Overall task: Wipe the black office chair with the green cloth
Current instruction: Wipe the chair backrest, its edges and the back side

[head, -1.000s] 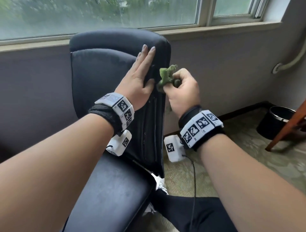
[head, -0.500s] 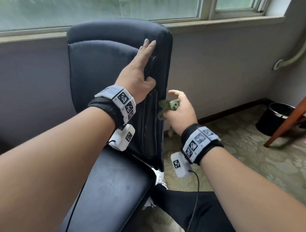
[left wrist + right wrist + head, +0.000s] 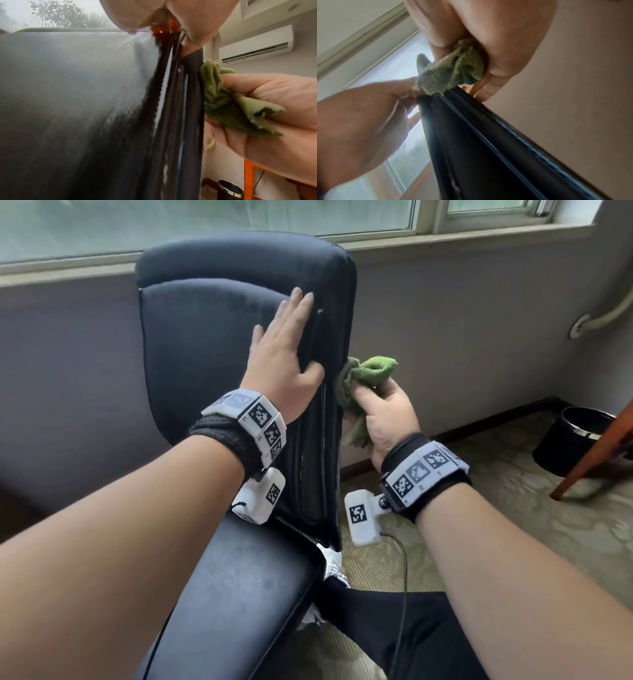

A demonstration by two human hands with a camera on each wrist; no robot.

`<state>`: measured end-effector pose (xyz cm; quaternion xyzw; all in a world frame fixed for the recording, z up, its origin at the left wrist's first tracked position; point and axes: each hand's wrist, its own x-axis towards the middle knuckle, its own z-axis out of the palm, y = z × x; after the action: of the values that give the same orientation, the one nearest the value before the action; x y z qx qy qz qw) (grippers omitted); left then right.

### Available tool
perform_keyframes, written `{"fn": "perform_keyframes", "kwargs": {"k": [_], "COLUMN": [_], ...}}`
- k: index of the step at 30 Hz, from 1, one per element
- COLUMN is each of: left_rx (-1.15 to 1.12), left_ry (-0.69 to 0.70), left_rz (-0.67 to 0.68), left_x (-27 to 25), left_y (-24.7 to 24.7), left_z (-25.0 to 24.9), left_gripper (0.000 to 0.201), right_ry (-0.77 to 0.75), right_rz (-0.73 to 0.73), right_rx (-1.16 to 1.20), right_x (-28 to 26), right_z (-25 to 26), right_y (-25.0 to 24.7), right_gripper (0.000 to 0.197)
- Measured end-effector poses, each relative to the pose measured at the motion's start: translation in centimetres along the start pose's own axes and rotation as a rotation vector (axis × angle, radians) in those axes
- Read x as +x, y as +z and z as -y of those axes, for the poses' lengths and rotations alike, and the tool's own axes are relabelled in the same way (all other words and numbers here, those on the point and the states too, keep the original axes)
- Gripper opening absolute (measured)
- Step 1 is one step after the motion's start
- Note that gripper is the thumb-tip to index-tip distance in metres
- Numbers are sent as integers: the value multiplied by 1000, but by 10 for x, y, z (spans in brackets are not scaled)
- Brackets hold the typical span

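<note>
The black office chair (image 3: 205,354) stands before the window, its backrest upright and its seat (image 3: 239,594) toward me. My left hand (image 3: 284,350) lies flat with straight fingers on the front of the backrest near its right edge. My right hand (image 3: 380,412) grips the bunched green cloth (image 3: 366,374) and holds it against the backrest's right side edge, about halfway up. In the left wrist view the green cloth (image 3: 226,101) touches the glossy side edge (image 3: 193,108). In the right wrist view the cloth (image 3: 453,75) sits on the black edge (image 3: 479,135).
A grey wall and window sill (image 3: 479,237) run behind the chair. A black bin (image 3: 575,440) and a wooden leg (image 3: 596,453) stand on the patterned carpet at the right. A white pipe (image 3: 603,313) is fixed to the wall. My dark trouser leg (image 3: 394,635) is below.
My right hand with the cloth went down the backrest's side edge, then came partway back up. My left hand stayed flat on the backrest.
</note>
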<state>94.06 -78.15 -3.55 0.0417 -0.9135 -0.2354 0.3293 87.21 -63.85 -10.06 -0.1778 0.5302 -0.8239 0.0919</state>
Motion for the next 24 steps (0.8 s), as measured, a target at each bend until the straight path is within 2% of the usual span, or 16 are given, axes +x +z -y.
{"fn": "perform_keyframes", "kwargs": {"k": [3,6,11,14,18,20,24], "left_rx": [17,-23,-28,-5,26,37,51], "left_ry": [-104,-112,-93,-77,-78,-90,-92], "left_rz": [-25,-43,-60,-58,-54,-53,-48], "left_x": [-14,-24,-29,-33,-39,-41,-44], "left_y": [19,33,40,42,45,48,51], "left_z": [8,16,26,31,34,35,36], "left_gripper": [84,80,74,71,71,73,83], "right_ry": [-44,-80,25,-79,-196,-156,66], "right_rz": [16,4,48,50,-11,-22,27], "right_rx": [-86,-257,-573,-584,-621,-668,-808], "right_x": [-8,-14,-29,-21,-17,-26,-45], "right_z": [-12,-28,-62,-46,-36,-55,-103], "right_y": [-9,-22,-47,-36,-23,-28,-50], "right_gripper": [13,16,11,23,17,15,13]}}
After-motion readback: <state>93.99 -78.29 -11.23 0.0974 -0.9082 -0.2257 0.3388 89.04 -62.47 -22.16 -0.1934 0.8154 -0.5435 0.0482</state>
